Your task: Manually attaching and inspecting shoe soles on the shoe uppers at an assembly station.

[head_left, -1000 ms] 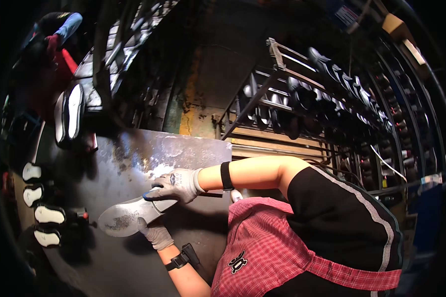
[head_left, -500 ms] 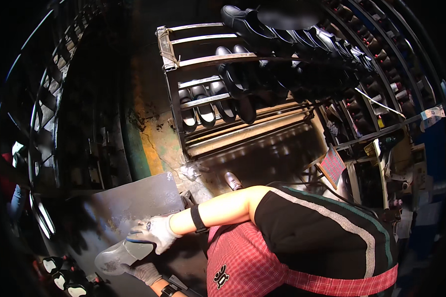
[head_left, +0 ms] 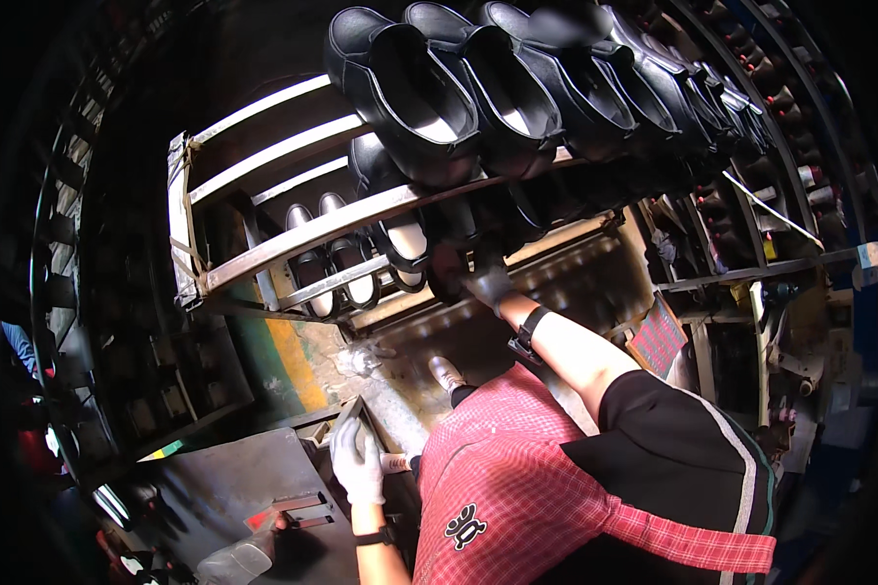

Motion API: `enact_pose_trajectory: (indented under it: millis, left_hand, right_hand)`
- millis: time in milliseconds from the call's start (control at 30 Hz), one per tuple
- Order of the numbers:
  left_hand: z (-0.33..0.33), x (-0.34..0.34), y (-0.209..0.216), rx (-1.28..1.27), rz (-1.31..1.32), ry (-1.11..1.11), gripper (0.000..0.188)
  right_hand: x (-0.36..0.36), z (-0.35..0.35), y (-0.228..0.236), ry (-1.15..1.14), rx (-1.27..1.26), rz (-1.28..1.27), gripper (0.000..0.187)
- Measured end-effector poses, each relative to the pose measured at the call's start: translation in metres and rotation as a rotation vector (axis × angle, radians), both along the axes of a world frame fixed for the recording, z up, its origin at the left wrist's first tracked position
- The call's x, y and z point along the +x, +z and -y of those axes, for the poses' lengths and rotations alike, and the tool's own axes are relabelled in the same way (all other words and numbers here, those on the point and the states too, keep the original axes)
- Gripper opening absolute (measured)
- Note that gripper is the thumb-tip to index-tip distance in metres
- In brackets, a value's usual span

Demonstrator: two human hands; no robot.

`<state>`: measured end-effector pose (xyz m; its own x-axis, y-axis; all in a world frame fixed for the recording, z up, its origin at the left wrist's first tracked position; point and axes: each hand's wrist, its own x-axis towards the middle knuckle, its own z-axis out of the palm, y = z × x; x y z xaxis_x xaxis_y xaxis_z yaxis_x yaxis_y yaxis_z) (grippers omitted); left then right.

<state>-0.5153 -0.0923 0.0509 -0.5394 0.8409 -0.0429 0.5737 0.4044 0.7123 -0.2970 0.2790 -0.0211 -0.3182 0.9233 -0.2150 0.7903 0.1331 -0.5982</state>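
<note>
My left hand (head_left: 358,465), in a pale glove, is raised at the near edge of the grey tabletop. Its fingers are apart and it holds nothing. My right hand (head_left: 488,283), gloved too, reaches in under the upper rail of the shoe rack, among the dark shoes on the lower tier. Shadow hides its fingertips, so I cannot tell whether it grips one. Close to it is a black shoe (head_left: 403,239) with a light insole. On the tabletop lies a clear, shoe-shaped piece (head_left: 236,563), beside a small metal bracket (head_left: 300,509) with something red near it.
Black slip-on shoes (head_left: 415,93) line the upper tier of the metal rack (head_left: 293,239) ahead. The grey tabletop (head_left: 234,478) is at lower left. More shelves stand to the right, near a red woven panel (head_left: 657,330). My shoe (head_left: 446,372) is on the floor.
Both hands have left the clear shoe-shaped piece, which now lies lower on the tabletop. My right hand has moved up into the rack; my left is lifted. The rack appears closer.
</note>
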Motion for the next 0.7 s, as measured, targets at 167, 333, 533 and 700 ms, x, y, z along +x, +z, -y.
enact_pose_trajectory:
  millis: [167,333,533,700]
  left_hand:
    - [-0.162,-0.025,-0.045,-0.448,-0.465,-0.268,0.063]
    - [-0.253,-0.043,-0.079,-0.657,-0.473,-0.295,0.079]
    - [-0.262,-0.071,-0.112,-0.744,-0.338,-0.263,0.049]
    - [-0.206,-0.039,-0.068,-0.423,-0.348,-0.260,0.044]
  right_hand:
    - [-0.036,-0.037,0.015,-0.316,-0.270,-0.536,0.057]
    - [0.030,-0.025,-0.033,-0.291,-0.091,-0.416,0.048]
    - [0.066,0.009,-0.078,-0.253,0.122,-0.236,0.040]
    - [0.135,0.073,-0.059,-0.205,0.280,0.003,0.025]
